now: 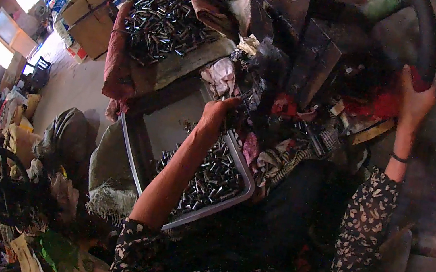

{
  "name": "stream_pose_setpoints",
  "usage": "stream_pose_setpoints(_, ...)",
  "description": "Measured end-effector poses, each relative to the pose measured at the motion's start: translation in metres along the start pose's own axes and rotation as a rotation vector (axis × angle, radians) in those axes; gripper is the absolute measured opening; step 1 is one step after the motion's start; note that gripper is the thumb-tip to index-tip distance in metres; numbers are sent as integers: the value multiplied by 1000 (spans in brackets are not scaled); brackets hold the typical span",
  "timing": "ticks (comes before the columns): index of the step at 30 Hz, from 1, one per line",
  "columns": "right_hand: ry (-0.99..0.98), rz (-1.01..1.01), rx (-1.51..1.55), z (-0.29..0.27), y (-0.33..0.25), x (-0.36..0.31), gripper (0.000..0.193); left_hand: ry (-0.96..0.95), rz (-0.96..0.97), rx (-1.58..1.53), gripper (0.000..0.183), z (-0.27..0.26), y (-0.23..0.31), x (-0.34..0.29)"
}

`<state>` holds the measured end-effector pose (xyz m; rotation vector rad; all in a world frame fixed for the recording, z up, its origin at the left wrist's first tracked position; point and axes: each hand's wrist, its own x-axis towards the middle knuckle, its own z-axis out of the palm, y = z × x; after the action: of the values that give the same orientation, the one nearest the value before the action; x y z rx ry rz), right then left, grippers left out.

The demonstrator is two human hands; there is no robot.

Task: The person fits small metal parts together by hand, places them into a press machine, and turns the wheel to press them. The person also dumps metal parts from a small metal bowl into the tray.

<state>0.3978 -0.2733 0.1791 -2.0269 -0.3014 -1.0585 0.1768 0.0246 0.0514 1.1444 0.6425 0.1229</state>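
My left hand [221,112] reaches over a grey-rimmed plastic tub [133,152] toward the front of a dark metal machine [279,2]. Its fingers are closed together; whatever is between them is too small and dark to make out. Short, shiny metal tube pieces [216,179] are heaped in the tub under my left forearm. At the right, my right hand [417,100] grips the lower part of a thick black handwheel rim [427,32]. Part of that rim is hidden behind the fingers.
A cloth-lined container [123,57] full of similar metal pieces [165,20] stands beyond the tub. Rags [283,161] lie around the machine's base. Cardboard boxes [89,16], sacks [67,136] and another black wheel [2,180] are to the left.
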Motion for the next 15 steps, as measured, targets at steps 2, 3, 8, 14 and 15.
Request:
stream_pose_setpoints(2,-13,-27,1,-7,-17,11,46,-14,-18,16,25,3,-1,6)
stream_pose_setpoints(3,-62,-51,5,-10,-24,15,44,-34,-33,-6,24,5,-2,8)
stream_pose_setpoints(8,-165,-97,-65,-15,-46,51,40,-52,-45,11,23,-6,-11,25)
stream_pose_setpoints(14,-281,-191,-220,-8,-44,88,38,69,186,289,23,11,-5,27)
stream_pose_setpoints(15,-257,-204,-235,-7,-52,86,38,95,191,331,25,16,-1,25)
